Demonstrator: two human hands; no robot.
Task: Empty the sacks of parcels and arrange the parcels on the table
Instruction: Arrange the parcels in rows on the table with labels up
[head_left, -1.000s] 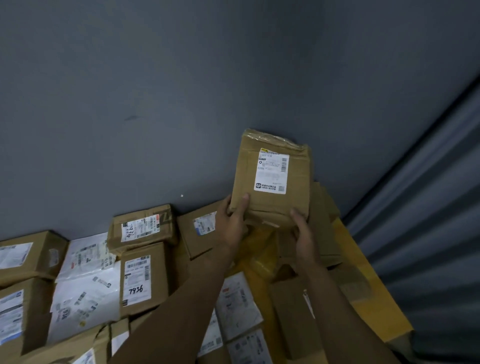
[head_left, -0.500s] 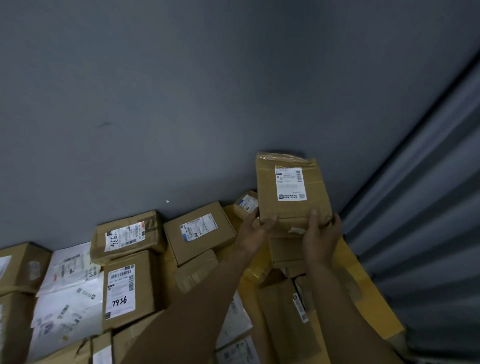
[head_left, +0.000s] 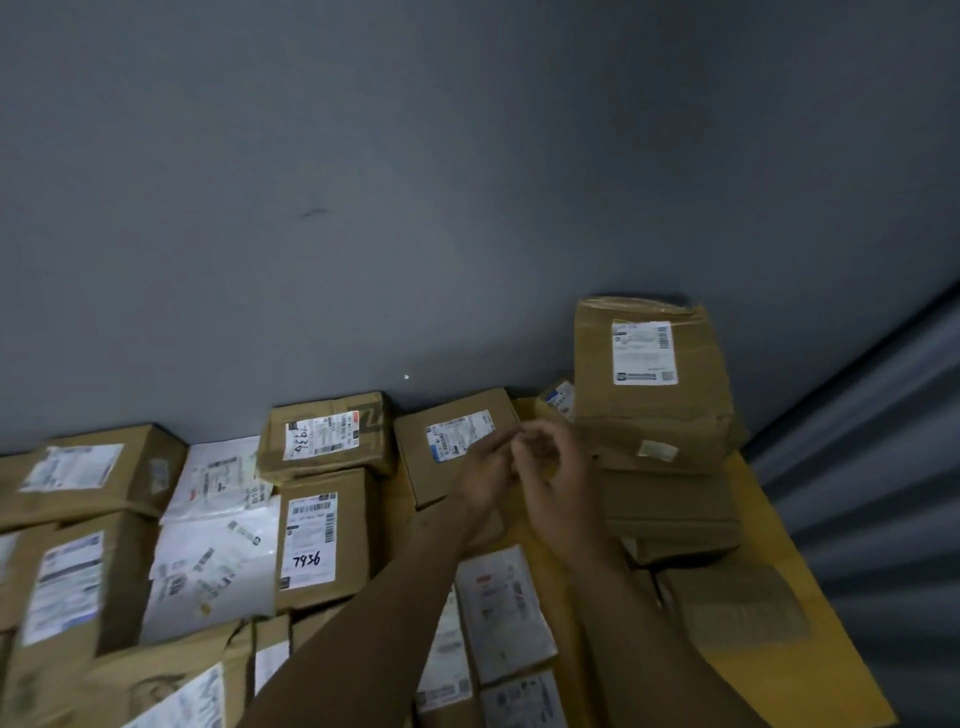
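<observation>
A brown cardboard parcel with a white label rests on top of a stack of boxes at the table's far right corner, against the grey wall. My left hand and my right hand are close together just left of that stack. Both hold nothing, with fingers loosely curled and apart. Many labelled parcels cover the yellow table, among them a box marked 7936 and a flat box partly behind my hands.
The grey wall runs along the back of the table. A corrugated metal shutter stands right of the table edge. White plastic mailers lie between the boxes at left. More parcels lie under my forearms.
Both hands carried the brown parcel to the right, set it on the corner stack and let go. They have drawn back to the left and are empty.
</observation>
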